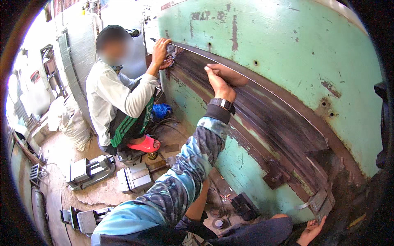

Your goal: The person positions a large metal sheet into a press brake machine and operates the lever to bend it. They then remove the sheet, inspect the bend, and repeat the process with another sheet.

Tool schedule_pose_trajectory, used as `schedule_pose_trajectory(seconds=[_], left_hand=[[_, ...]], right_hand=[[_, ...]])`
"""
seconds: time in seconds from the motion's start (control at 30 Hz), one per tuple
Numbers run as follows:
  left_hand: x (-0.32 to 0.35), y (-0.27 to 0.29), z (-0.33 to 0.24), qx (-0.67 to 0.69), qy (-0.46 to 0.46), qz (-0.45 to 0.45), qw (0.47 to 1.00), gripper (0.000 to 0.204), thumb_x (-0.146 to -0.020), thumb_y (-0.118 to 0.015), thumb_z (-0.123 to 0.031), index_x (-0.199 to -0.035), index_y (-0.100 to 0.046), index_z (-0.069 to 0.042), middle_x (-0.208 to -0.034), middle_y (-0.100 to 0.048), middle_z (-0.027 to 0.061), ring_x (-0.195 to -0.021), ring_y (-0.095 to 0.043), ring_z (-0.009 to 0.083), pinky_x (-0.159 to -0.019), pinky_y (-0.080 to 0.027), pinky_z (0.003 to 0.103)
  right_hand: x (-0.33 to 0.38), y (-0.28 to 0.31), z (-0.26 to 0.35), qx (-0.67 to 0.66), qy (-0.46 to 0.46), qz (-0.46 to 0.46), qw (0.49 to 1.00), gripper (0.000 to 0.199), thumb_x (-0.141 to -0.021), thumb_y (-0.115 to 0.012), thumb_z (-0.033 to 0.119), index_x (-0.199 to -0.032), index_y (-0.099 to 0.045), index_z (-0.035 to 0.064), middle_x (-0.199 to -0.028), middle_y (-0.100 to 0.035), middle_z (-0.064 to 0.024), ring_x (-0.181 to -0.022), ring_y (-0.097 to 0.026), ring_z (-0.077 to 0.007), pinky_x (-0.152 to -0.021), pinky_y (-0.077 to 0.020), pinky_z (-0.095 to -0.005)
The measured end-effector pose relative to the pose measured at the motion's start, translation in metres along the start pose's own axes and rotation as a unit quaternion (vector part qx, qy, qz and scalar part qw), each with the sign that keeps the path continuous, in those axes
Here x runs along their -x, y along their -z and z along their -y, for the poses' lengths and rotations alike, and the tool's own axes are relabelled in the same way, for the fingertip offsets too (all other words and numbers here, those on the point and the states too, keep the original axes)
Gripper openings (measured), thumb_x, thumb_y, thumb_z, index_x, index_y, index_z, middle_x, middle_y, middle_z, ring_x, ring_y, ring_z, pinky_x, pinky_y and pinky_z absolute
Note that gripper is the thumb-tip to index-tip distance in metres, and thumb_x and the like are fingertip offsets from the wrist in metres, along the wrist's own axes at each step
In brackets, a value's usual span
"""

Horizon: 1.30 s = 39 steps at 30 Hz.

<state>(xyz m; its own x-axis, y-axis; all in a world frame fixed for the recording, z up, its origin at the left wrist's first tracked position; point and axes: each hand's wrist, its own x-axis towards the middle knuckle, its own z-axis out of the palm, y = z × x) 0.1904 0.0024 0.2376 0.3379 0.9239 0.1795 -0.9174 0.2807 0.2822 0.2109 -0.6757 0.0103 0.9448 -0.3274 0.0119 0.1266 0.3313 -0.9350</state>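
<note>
A long dark metal sheet with a thin bright upper edge lies along the front of a large green machine. My left hand, in a patterned blue sleeve with a wristwatch, is raised against the sheet with fingers stretched out; a brownish shape beside it looks like its reflection. At the lower right, my right hand has its fingers at the lower edge of a grey metal block by the machine's near end. Part of that hand is cut off. At the sheet's far end, a squatting person's hand grips the corner.
Several grey machine vises stand on the floor to the left. A black block and a roll of tape lie below the machine. White sacks are piled behind the person in red sandals.
</note>
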Motion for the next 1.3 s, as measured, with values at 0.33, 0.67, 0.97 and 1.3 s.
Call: schedule_pose_trajectory(seconds=[0.33,0.67,0.97,1.3], left_hand=[[0.008,-0.003,-0.005,-0.005,0.003,-0.013,1.000,0.092,-0.101,-0.037,-0.077,-0.158,-0.036,-0.004,-0.170,-0.026,0.0149,-0.156,-0.024,0.0287,-0.128,-0.014,0.046],[0.010,-0.009,-0.011,0.005,-0.006,0.009,1.000,0.079,-0.102,-0.038,-0.076,-0.143,-0.051,-0.010,-0.155,-0.047,0.0106,-0.145,-0.039,0.0262,-0.123,-0.024,0.045],[0.033,-0.048,-0.069,-0.045,-0.172,0.125,0.976,0.065,-0.111,-0.036,-0.057,-0.147,-0.051,-0.005,-0.147,-0.058,0.0093,-0.128,-0.056,0.0280,-0.114,-0.041,0.043],[-0.041,-0.002,-0.133,-0.433,-0.377,0.220,0.789,0.017,-0.105,-0.051,-0.008,-0.119,-0.061,-0.005,-0.103,-0.062,0.0052,-0.083,-0.065,0.0175,-0.077,-0.059,0.031]], right_hand=[[0.003,-0.011,0.012,-0.066,-0.038,-0.014,0.997,0.033,-0.102,-0.065,0.033,-0.122,-0.069,0.0068,-0.082,-0.055,-0.0041,-0.072,-0.052,-0.0191,-0.075,-0.0471,-0.0376],[0.029,-0.032,0.015,-0.098,-0.020,-0.012,0.995,0.037,-0.104,-0.066,0.033,-0.127,-0.065,0.0037,-0.073,-0.055,-0.0062,-0.065,-0.049,-0.0196,-0.069,-0.0439,-0.0363],[0.045,-0.048,-0.011,0.003,0.027,-0.102,0.994,0.048,-0.100,-0.073,0.042,-0.128,-0.060,0.0061,-0.075,-0.047,0.0016,-0.064,-0.046,-0.0087,-0.056,-0.0390,-0.0276],[0.042,-0.039,-0.053,0.076,0.115,-0.133,0.981,0.063,-0.102,-0.073,0.026,-0.154,-0.046,0.0053,-0.087,-0.063,-0.0017,-0.066,-0.051,-0.0073,-0.056,-0.0412,-0.0289]])
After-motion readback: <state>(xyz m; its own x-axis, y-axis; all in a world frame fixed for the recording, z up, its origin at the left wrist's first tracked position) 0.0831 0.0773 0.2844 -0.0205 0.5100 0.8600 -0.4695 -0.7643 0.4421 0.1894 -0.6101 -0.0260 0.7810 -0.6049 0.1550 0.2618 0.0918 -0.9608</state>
